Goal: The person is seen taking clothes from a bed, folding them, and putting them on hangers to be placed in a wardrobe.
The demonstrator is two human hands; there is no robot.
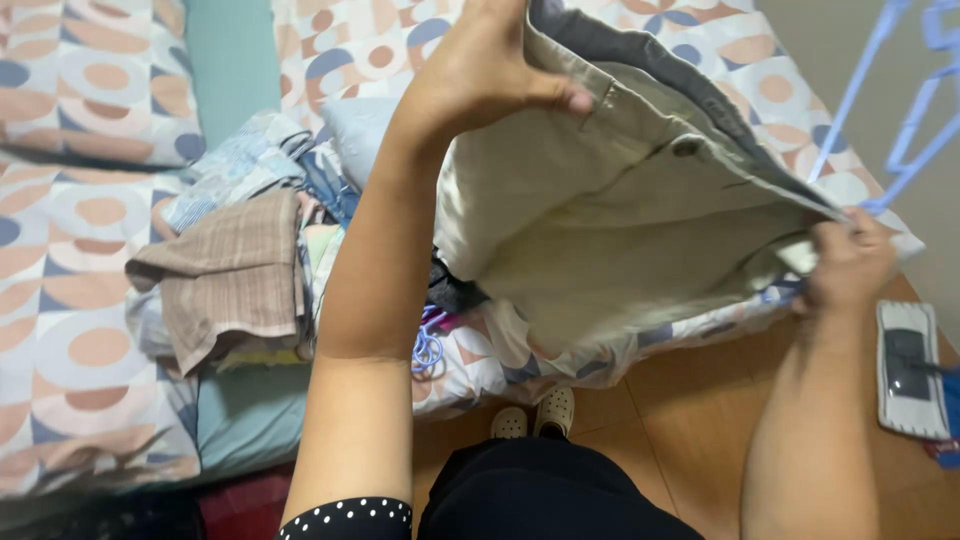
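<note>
I hold up a pair of beige trousers [620, 215] by the waistband over the bed. My left hand [480, 70] grips one side of the waistband near the top of the view, thumb pressed on the fabric. My right hand [845, 262] pinches the other side at the right, close to some light blue plastic hangers [905, 150]. The trousers hang spread between both hands, with a button visible near the waist.
A pile of folded and loose clothes [235, 270] lies on the patterned bedspread [80, 300] at the left. A blue hanger [428, 345] sticks out under the pile. A flat mop head [910, 370] rests on the wooden floor [680, 410] at the right. My white shoes [535, 415] stand near the bed.
</note>
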